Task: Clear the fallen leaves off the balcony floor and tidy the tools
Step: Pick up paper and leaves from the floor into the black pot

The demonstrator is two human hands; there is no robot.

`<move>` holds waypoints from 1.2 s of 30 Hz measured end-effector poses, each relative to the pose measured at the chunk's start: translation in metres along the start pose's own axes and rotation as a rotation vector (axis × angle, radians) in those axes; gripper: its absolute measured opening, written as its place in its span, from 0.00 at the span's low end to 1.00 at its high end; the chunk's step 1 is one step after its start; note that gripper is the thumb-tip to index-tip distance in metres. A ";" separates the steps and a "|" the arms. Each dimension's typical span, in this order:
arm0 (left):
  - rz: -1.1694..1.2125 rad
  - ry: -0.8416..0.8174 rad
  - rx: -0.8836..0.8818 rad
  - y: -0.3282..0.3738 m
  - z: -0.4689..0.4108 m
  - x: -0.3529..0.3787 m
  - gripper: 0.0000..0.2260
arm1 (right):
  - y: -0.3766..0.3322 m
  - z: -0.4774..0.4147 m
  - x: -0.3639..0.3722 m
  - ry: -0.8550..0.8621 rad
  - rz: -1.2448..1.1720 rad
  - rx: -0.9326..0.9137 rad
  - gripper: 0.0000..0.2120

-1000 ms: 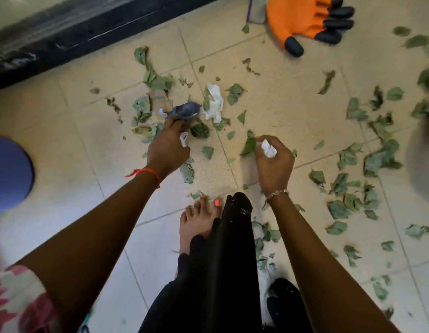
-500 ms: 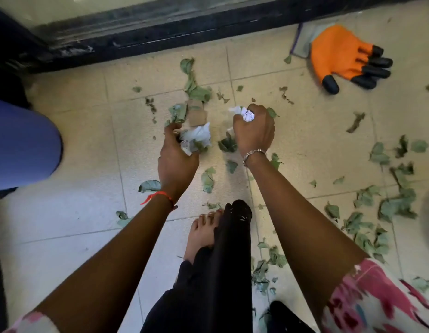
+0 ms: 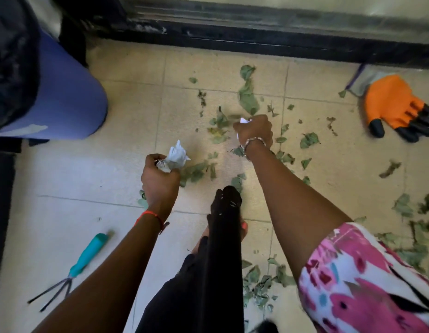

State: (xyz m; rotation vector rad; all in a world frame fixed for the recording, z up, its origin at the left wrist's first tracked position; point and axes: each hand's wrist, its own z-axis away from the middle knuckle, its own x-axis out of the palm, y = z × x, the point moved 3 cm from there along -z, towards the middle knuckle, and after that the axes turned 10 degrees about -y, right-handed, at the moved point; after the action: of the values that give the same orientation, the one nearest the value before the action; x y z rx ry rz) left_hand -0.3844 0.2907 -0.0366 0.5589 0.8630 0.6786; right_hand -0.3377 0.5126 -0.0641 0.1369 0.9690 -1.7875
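A pale tiled balcony floor (image 3: pixel 88 179) seen from above, strewn with green fallen leaves (image 3: pixel 248 99), too many and too torn to count; most lie ahead and to the right. Nearest, at lower left, lies one teal-handled three-prong hand cultivator (image 3: pixel 81 263), which was out of frame half a second ago. The left hand (image 3: pixel 160 181) is clenched around one crumpled white paper wad (image 3: pixel 176 155) and has drawn back from the leaf pile. Further out, the right hand (image 3: pixel 255 133) is fisted around a smaller white paper scrap (image 3: pixel 244 120), mostly hidden by the fingers. The hands are now wider apart. Far right lies one orange clawed gardening glove (image 3: pixel 396 104). Far left, a blue bin (image 3: pixel 69 97) is cut off. A dark door track (image 3: pixel 256 37) runs behind.
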 end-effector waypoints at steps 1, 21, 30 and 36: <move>0.025 0.015 -0.015 0.002 0.004 -0.006 0.10 | 0.000 0.005 -0.004 -0.026 -0.032 0.003 0.09; 0.909 0.273 -0.310 0.217 0.052 -0.311 0.08 | -0.362 0.297 0.072 -0.733 -0.288 -0.410 0.10; 1.600 0.162 -0.309 0.248 0.018 -0.332 0.18 | -0.388 0.255 0.130 -0.967 0.228 -0.269 0.39; 1.538 0.218 -0.399 0.278 0.040 -0.339 0.23 | -0.418 0.263 0.099 -1.038 0.544 -0.337 0.28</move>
State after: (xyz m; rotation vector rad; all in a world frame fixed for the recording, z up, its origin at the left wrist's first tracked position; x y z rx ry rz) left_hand -0.5962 0.2198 0.3429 0.7345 0.3191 2.2776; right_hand -0.6395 0.3160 0.2884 -0.6308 0.3825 -0.9392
